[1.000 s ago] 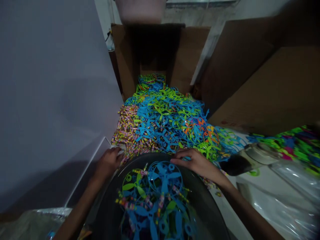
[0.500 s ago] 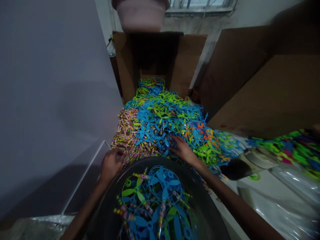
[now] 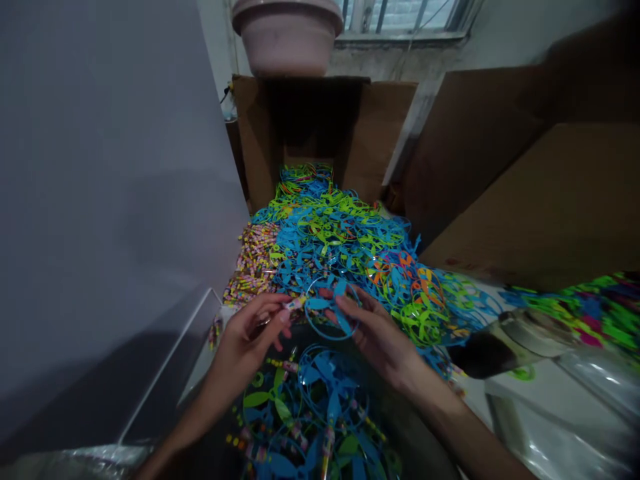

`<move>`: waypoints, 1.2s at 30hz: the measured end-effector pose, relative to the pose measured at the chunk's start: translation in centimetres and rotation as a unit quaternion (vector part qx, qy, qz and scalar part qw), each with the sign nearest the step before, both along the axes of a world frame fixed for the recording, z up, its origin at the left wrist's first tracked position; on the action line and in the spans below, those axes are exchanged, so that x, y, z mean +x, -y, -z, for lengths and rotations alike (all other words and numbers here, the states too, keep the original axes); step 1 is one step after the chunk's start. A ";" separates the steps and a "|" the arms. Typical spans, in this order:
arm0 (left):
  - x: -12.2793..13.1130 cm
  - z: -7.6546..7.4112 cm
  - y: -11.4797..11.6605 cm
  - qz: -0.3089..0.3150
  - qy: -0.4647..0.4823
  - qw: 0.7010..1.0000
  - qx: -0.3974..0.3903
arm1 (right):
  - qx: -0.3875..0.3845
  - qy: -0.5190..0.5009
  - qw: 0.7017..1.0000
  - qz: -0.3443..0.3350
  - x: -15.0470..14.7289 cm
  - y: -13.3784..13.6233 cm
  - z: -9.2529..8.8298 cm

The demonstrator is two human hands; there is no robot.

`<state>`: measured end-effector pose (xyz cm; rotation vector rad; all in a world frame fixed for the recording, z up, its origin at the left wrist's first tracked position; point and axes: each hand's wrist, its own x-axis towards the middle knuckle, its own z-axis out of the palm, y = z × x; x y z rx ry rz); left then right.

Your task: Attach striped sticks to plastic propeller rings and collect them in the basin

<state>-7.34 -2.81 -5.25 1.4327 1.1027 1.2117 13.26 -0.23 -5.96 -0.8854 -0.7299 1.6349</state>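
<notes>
Above the near edge of a dark tub (image 3: pixel 400 407), my left hand (image 3: pixel 257 327) pinches a small pink-and-yellow stick piece (image 3: pixel 295 304). Facing it, my right hand (image 3: pixel 373 323) grips a blue ringed propeller (image 3: pixel 318 304) by a blade, the stick's tip close to the ring's left side. Whether the two touch is unclear. Inside the tub lie blue and green propellers (image 3: pixel 327 377) with beaded sticks. Behind the hands spreads a pile of blue and green propellers (image 3: pixel 340 227), with a heap of pink-yellow sticks (image 3: pixel 257 257) at its left.
An open cardboard box (image 3: pixel 250 147) stands behind the pile, below a pink basin (image 3: pixel 287 40). More cardboard (image 3: pixel 540 207) is at the right. A dark-mouthed container (image 3: pixel 520 337) and clear plastic bags (image 3: pixel 550 427) lie at the right. A grey panel (image 3: pixel 115 167) rises at the left.
Both hands have drawn back from the piles and come together above the tub, now with a stick in the left and a blue propeller in the right. The view has tilted slightly up.
</notes>
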 end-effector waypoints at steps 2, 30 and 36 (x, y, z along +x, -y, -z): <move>0.5 0.2 0.4 0.005 -0.003 1.000 0.004 | -0.012 0.004 0.998 -0.054 -1.1 1.6 -0.3; -1.3 -1.6 2.4 0.084 -0.057 0.994 -0.039 | -0.027 0.052 0.993 -0.107 -1.3 4.1 -0.9; -1.5 -1.7 2.5 0.065 -0.091 0.994 0.002 | -0.025 0.064 0.993 -0.094 -1.7 4.3 -1.1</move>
